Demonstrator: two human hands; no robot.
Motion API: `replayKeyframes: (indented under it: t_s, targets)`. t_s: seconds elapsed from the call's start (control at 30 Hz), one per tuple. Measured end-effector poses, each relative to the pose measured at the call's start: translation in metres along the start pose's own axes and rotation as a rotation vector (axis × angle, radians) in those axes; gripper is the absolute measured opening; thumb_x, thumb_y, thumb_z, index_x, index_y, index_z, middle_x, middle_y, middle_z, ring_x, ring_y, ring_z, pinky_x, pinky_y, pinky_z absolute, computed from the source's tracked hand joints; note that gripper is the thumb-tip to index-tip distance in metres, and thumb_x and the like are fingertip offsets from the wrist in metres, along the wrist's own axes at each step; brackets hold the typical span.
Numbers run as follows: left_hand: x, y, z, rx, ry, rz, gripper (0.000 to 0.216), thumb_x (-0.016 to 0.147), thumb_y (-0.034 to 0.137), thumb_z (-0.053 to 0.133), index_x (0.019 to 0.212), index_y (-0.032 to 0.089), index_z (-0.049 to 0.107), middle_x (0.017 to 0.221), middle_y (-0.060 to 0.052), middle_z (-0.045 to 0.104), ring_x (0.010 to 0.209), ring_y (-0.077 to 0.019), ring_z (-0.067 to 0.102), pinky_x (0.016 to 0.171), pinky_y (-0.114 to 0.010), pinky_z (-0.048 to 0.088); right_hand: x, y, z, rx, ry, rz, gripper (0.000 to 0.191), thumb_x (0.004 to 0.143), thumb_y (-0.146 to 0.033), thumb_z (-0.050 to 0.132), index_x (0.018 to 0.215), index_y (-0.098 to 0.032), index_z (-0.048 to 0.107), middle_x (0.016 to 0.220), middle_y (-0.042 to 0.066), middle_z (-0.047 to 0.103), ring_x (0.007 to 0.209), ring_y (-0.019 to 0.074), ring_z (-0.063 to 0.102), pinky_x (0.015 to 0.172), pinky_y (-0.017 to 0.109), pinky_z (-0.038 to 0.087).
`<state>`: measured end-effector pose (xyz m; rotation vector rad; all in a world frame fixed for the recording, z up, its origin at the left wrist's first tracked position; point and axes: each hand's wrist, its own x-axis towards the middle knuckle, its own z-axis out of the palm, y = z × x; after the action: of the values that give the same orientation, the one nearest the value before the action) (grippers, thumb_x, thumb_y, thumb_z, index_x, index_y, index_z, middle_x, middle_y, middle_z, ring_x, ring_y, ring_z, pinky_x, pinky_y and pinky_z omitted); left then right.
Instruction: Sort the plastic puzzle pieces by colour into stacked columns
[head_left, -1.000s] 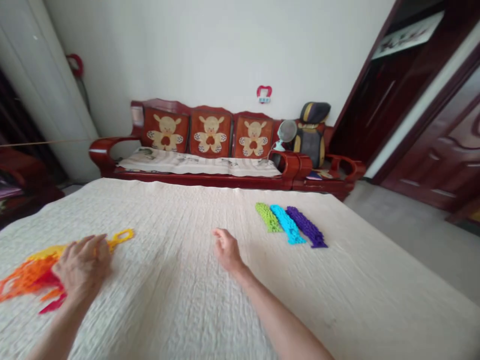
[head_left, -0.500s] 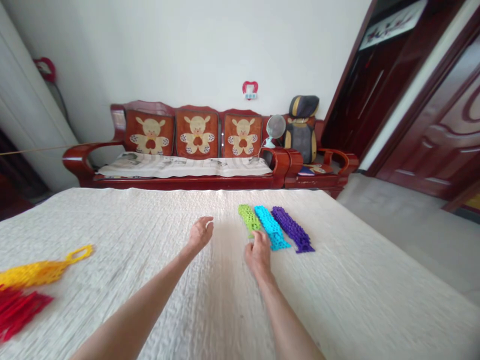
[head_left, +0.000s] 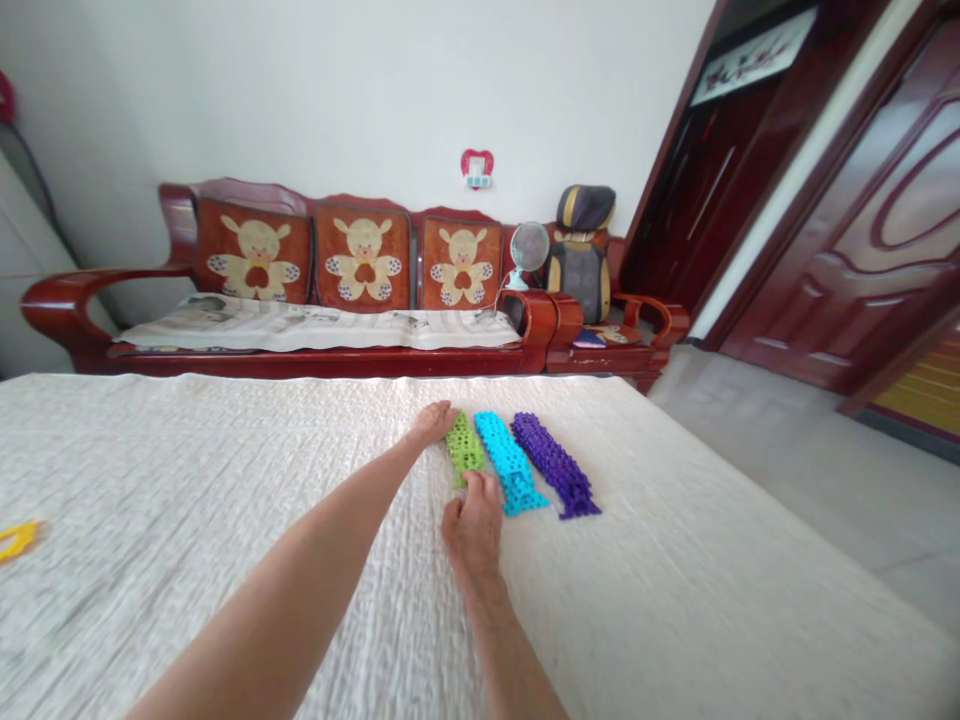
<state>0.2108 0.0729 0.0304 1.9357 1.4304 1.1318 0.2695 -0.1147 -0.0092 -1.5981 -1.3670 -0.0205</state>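
A lime-green mesh strip [head_left: 464, 445] lies lengthwise on the pale quilted cloth. My left hand [head_left: 435, 421] reaches across to its far end, fingers closed at the upper left corner. At the near end my right hand [head_left: 475, 515] has its fingers curled over the edge, covering part of it. Just right of the green piece lies a turquoise mesh strip [head_left: 508, 460], and beyond that a purple mesh strip [head_left: 553, 462]. These two are untouched and slant toward the near right. Part of a yellow mesh piece [head_left: 19, 540] shows at the left border.
The pale cloth [head_left: 675, 580] covers a broad flat surface with a far edge and a slanting right edge. Behind it stands a red wooden sofa [head_left: 315, 366] with bear cushions. A small fan [head_left: 529, 248] and a massage seat pad [head_left: 581, 270] are at its right.
My left hand has moved right and forward onto the green strip's far end. The right hand stays at its near end. The view has turned right, so the red piece is out of sight.
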Motion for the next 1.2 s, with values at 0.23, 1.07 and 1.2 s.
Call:
replayKeyframes:
  t_s: [0.23, 1.07, 1.2]
  targets:
    - [-0.007, 0.002, -0.001, -0.186, -0.133, -0.087, 0.03, 0.072, 0.024, 0.066, 0.1, 0.017, 0.071, 0.089, -0.005, 0.074, 0.082, -0.019, 0.065, 0.078, -0.027, 0.05, 0.0, -0.004, -0.001, 0.008, 0.031, 0.021, 0.051, 0.069, -0.007, 0.043, 0.119, -0.011, 0.053, 0.112, 0.017, 0.053, 0.112, 0.0306, 0.048, 0.099, 0.049, 0.039]
    - [-0.073, 0.019, -0.009, -0.595, -0.236, -0.224, 0.02, 0.081, 0.036, 0.057, 0.08, 0.016, 0.061, 0.07, 0.0, 0.061, 0.067, -0.0126, 0.055, 0.064, -0.024, 0.045, 0.003, -0.003, 0.001, 0.027, 0.106, 0.011, 0.056, 0.072, -0.011, 0.045, 0.128, -0.012, 0.042, 0.121, 0.019, 0.045, 0.118, 0.0304, 0.045, 0.1, 0.048, 0.041]
    - [-0.096, 0.017, -0.032, -0.556, -0.097, -0.306, 0.02, 0.084, 0.035, 0.055, 0.08, 0.016, 0.061, 0.069, -0.001, 0.059, 0.066, -0.012, 0.054, 0.062, -0.023, 0.044, 0.0, -0.014, -0.004, 0.06, 0.08, -0.091, 0.053, 0.073, -0.015, 0.047, 0.126, -0.012, 0.046, 0.118, 0.019, 0.048, 0.115, 0.0312, 0.047, 0.096, 0.049, 0.043]
